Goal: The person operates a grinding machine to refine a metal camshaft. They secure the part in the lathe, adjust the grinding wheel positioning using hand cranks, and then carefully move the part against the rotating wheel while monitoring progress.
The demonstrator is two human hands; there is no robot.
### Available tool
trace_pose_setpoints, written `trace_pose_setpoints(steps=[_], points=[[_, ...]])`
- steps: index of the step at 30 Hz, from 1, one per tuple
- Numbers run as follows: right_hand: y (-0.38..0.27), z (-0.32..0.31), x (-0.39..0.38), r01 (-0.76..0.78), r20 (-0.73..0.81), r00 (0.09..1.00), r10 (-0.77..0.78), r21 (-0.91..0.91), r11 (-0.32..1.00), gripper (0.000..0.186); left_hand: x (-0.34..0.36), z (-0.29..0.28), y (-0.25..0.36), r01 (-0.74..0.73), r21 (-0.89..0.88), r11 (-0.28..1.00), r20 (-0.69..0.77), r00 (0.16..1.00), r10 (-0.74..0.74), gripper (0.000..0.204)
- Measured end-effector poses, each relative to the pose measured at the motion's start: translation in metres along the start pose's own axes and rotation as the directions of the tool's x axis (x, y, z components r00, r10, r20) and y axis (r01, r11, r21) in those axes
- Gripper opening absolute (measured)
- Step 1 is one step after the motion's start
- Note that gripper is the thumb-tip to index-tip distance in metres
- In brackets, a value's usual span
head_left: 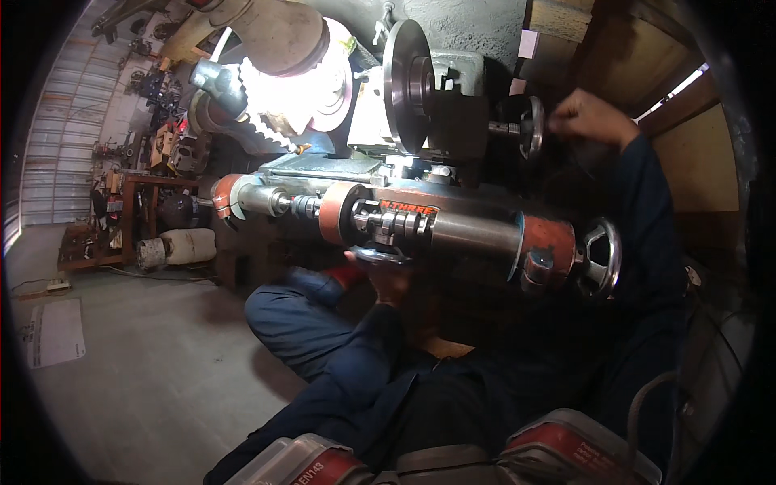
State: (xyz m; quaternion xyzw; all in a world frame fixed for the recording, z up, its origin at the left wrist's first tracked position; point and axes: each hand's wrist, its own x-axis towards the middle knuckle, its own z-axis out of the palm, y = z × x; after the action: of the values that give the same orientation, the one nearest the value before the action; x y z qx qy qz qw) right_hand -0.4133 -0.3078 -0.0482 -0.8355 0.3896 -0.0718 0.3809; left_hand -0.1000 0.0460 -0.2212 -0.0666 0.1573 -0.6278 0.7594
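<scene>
A metal lathe-like machine fills the upper middle, with a round steel disc (408,87) standing upright on it. My right hand (596,120) is at the upper right, fingers curled closed at the rim of a dark handwheel (533,128). Lower down, my left hand (390,284) grips a shiny flat handwheel (378,257) from below; part of this hand is in shadow. Just above that wheel is a steel tool slide (394,223) beside an orange-red collar (338,214). A thick steel cylinder (475,239) runs right from there to an orange-red end housing (551,250).
A chrome spoked handwheel (600,259) stands at the cylinder's right end, near my right sleeve. Bright light falls on a round machine part (295,89). A whitish container (190,246) lies on the floor at left. Two clear-and-red filter cases (566,449) hang at the lower edge.
</scene>
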Motion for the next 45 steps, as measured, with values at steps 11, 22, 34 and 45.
trace_pose_setpoints(steps=[11,22,34,45], points=[[-0.025,-0.003,-0.011,-0.265,0.18,0.952,0.248,0.078,0.961,0.02,0.018,0.079,0.021,0.314,0.589,0.745,-0.431,0.902,-0.04,0.058],[-0.038,-0.003,-0.016,-0.242,0.158,0.958,0.24,-0.009,0.97,0.02,-0.024,0.139,-0.026,0.438,0.898,0.046,-0.435,0.866,0.247,0.082],[-0.023,0.027,-0.012,-0.328,0.459,0.846,0.271,0.048,0.943,0.021,0.002,-0.007,-0.001,0.054,0.612,0.789,-0.088,0.996,0.001,0.069],[0.014,0.013,0.005,-0.005,-0.086,0.996,0.009,0.04,0.999,0.023,0.008,0.08,0.022,0.265,0.774,0.575,-0.313,0.95,-0.016,0.074]])
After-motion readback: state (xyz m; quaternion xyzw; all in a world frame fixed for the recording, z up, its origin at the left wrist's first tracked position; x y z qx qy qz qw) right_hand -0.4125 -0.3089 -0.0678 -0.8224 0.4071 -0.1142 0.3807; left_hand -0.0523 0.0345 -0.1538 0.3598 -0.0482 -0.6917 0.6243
